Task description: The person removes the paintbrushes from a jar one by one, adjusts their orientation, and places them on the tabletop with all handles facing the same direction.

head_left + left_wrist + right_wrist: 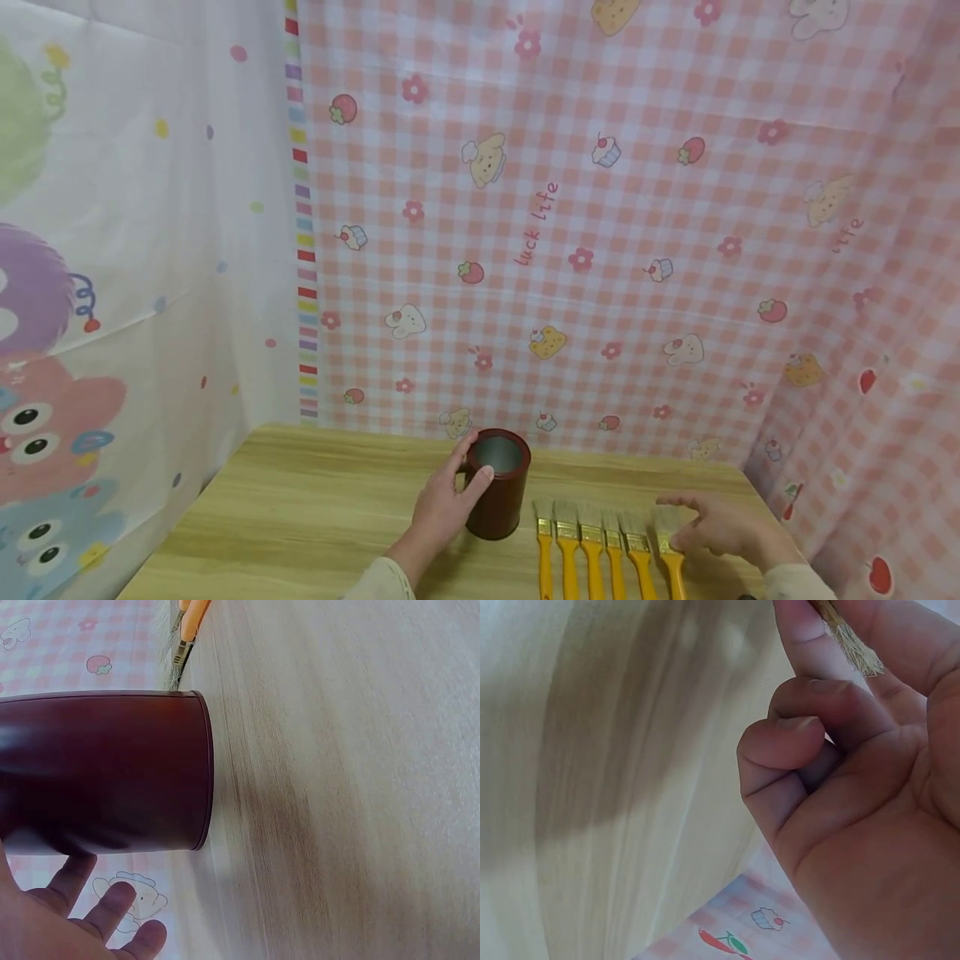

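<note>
My left hand (444,500) holds a dark reddish-brown cylindrical cup (498,492) with a grey inside, upright on the table. Its thumb lies at the near rim and the fingers at the left side; in the left wrist view, several fingertips (112,907) show beside the wall. Over at the right, my right hand (723,525) is at the head of the rightmost paintbrush (670,537), thumb and index finger around it. In the right wrist view, pale bristles (855,649) sit between thumb and index finger, and the other fingers curl inward.
Several yellow-handled paintbrushes (591,550) lie side by side between the cup and my right hand, bristles pointing away. They rest on a wood-grain table (300,508). A pink checked curtain (525,275) hangs behind, and a white printed curtain (150,250) at the left.
</note>
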A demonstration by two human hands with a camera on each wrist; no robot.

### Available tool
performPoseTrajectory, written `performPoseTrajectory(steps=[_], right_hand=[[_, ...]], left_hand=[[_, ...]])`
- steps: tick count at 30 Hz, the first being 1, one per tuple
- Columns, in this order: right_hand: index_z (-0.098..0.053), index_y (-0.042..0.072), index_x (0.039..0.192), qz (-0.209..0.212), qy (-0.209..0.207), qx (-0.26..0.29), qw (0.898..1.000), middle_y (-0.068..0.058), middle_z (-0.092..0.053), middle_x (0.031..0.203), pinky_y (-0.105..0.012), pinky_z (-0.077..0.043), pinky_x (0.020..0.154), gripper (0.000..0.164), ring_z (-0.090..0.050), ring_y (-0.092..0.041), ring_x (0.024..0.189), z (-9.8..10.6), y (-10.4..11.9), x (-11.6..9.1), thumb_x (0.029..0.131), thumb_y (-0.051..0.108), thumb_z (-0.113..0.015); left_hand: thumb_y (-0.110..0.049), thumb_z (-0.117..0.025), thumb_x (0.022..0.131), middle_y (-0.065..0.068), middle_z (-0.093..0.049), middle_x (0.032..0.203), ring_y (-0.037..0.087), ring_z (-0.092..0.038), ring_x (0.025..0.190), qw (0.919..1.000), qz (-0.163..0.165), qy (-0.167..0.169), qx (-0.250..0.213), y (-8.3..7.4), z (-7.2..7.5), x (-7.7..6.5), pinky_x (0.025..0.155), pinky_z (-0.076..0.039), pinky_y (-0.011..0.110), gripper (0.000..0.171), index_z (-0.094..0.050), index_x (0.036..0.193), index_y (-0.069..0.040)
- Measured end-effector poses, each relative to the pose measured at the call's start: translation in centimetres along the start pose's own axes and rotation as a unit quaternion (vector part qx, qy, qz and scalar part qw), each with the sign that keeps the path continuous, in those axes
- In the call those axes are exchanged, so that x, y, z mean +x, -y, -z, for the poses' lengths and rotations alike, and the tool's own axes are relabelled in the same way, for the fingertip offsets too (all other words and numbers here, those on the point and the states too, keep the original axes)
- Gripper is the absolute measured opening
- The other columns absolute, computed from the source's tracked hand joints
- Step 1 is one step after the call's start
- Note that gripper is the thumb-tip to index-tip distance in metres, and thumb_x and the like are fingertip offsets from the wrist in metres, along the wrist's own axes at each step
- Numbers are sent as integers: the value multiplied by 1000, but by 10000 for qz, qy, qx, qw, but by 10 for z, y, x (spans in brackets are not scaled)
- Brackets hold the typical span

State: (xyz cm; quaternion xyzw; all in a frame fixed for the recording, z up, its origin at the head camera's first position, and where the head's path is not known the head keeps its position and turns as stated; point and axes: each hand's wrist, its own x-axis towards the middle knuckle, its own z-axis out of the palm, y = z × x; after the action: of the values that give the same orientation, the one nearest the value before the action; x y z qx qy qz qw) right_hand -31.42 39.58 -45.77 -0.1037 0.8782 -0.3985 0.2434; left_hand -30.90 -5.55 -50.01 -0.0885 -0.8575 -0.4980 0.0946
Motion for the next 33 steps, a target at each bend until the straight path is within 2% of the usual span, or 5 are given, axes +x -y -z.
performPoseTrajectory(steps=[3,7,18,29,33], right_hand=[[-40,-8,159,123,52,115,9998,-24,-69,120,-32,-47,63,69,-55,-13,69,-2,-4,1,101,10,-72],[-41,-9,158,281,54,99,9995,-34,-61,129,-23,-38,56,68,-45,-11,60,-5,-8,4,100,7,-72],[-50,-8,153,-124,-119,-246,9995,-51,-34,154,-47,-62,93,69,-70,-34,116,-12,-9,15,96,13,-81],[-58,5,152,-60,-159,-672,9976,-51,-39,151,-44,-61,94,66,-73,-24,110,-5,-34,30,95,24,-83],[-55,-6,150,144,-191,-746,9969,-50,-46,146,-48,-61,95,67,-74,-24,107,-8,-22,22,95,20,-83]], left_hand=[[-60,-55,107,9,-64,152,38,-61,139,10000,15,15,-15,0,0,0,103,-46,77,62,-34,165,-49],[-60,-55,107,9,-63,153,39,-60,139,10000,38,28,-8,1,0,0,102,-47,77,62,-34,165,-50],[-61,-55,106,9,-63,152,39,-61,138,10000,51,55,-51,1,0,0,101,-49,74,62,-34,164,-50],[-61,-55,106,9,-65,151,39,-62,137,10000,57,26,-22,-1,1,0,101,-50,73,63,-36,165,-47],[-60,-55,107,9,-65,151,38,-62,137,10000,39,32,-25,-2,2,0,102,-50,73,63,-36,165,-46]])
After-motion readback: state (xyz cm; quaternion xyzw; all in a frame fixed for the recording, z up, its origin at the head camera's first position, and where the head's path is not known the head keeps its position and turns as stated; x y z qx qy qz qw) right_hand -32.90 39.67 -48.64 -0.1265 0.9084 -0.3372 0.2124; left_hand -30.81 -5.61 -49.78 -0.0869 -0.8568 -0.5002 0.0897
